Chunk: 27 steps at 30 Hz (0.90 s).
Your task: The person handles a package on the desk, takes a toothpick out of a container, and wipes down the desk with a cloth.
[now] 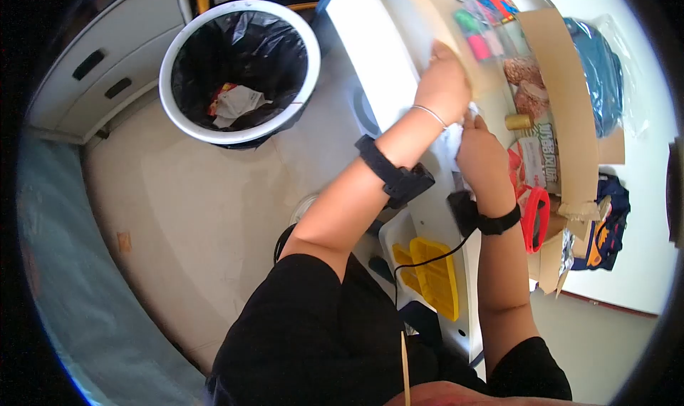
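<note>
My left hand (445, 85) is closed at the blurred near flap (436, 10) of a cardboard box; its fingertips are partly hidden. Close below it, my right hand (486, 153) pinches a crumpled white piece (453, 144), tissue or thin plastic, I cannot tell which. Both hands are over the near side of the open cardboard box (563, 99). Inside the box lie a brown patterned bundle (527, 85), a small gold cylinder (519, 122), a printed packet (545, 156) and blurred pink and green items (474, 32). A red-rimmed item (536, 219) is beside my right wrist.
A white-rimmed bin (167, 85) with a black liner and some wrappers stands on the floor at left. A white drawer (467, 327) with a yellow tray (434, 278) is below my arms. A dark cable (427, 263) hangs from the right wrist strap. Grey drawers (128, 57) stand at upper left.
</note>
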Available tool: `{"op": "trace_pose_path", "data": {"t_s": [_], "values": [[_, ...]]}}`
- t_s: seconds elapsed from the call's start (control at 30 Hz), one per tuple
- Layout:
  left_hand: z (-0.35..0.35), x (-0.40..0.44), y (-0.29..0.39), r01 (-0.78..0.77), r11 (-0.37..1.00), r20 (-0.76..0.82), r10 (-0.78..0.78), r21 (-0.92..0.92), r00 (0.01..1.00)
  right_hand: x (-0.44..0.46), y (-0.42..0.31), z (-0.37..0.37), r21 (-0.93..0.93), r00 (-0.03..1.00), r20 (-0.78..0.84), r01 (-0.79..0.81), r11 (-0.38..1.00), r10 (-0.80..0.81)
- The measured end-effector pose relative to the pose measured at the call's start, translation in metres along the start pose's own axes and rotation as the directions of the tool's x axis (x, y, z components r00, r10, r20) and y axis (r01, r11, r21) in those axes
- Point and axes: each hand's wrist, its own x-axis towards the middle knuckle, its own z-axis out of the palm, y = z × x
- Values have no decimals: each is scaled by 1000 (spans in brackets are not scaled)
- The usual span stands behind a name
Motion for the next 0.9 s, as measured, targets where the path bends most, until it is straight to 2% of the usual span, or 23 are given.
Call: {"op": "trace_pose_path", "data": {"t_s": [0.03, 0.07, 0.1, 0.13, 0.17, 0.23, 0.27, 0.33, 0.37, 0.4, 0.43, 0.47, 0.5, 0.53, 0.6, 0.67, 0.73, 0.77, 0.8, 0.87, 0.9], "values": [[13, 11, -18, -199, 971, -106, 214, 134, 971, -2, 1, -5, -14, 997, 59, 48, 999, -47], [26, 21, -36, -344, 887, -206, 415, 309, 886, -4, 4, -10, -26, 989, 118, 91, 995, -88], [38, 40, -55, -380, 851, -230, 476, 362, 849, -5, 2, -16, -56, 986, 140, 104, 993, -96], [40, 41, -55, -406, 830, -232, 512, 383, 827, -8, 2, -20, -62, 988, 138, 74, 995, -65], [41, 41, -55, -430, 807, -234, 546, 405, 805, -10, 0, -23, -64, 986, 137, 109, 992, -100], [26, 3, -27, -471, 804, -335, 584, 362, 740, -10, 5, -15, -49, 978, 130, 170, 984, -163], [24, -13, -21, -460, 806, -341, 579, 372, 740, -15, 9, -18, -42, 976, 130, 183, 982, -177], [19, -44, -15, -537, 786, -310, 616, 306, 724, -30, 17, -32, 89, 938, 119, 317, 944, -326], [12, -58, -16, -555, 773, -270, 630, 307, 729, -35, 21, -37, 226, 938, 68, 319, 920, -341], [5, -68, -22, -538, 783, -301, 619, 312, 726, -38, 23, -45, 353, 937, 23, 318, 880, -349], [-2, -78, -32, -557, 786, -289, 617, 268, 732, -38, 17, -72, 409, 932, 163, 234, 882, -323], [-8, -87, -42, -576, 787, -275, 616, 221, 738, -34, 14, -79, 397, 923, 174, 254, 882, -344], [-11, -95, -51, -569, 789, -332, 613, 231, 717, -30, 10, -84, 340, 910, -48, 402, 850, -411], [-13, -99, -57, -554, 800, -350, 600, 230, 720, -26, 5, -89, 259, 843, -265, 530, 808, -468], [-20, -104, -69, -540, 841, -440, 490, 13, 753, 0, -28, -106, 84, 753, -384, 604, 792, -534], [-19, -94, -77, -503, 864, -501, 426, -21, 753, 37, -62, -104, -63, 639, -434, 682, 729, -635], [-22, -75, -92, -400, 903, -578, 245, -155, 778, 71, -104, -96, -298, 506, -383, 724, 622, -773], [-27, -64, -101, -352, 929, -562, 231, -116, 794, 89, -118, -81, -389, 514, -319, 695, 605, -796], [-36, -55, -106, -288, 943, -520, 163, -169, 839, 106, -130, -62, -478, 524, -256, 662, 577, -812], [-39, -37, -121, -178, 935, -454, 21, -306, 891, 131, -149, -41, -500, 621, -33, 668, 551, -783], [-37, -27, -129, -173, 935, -460, 12, -310, 888, 139, -157, -30, -499, 614, -26, 676, 543, -789]]}}
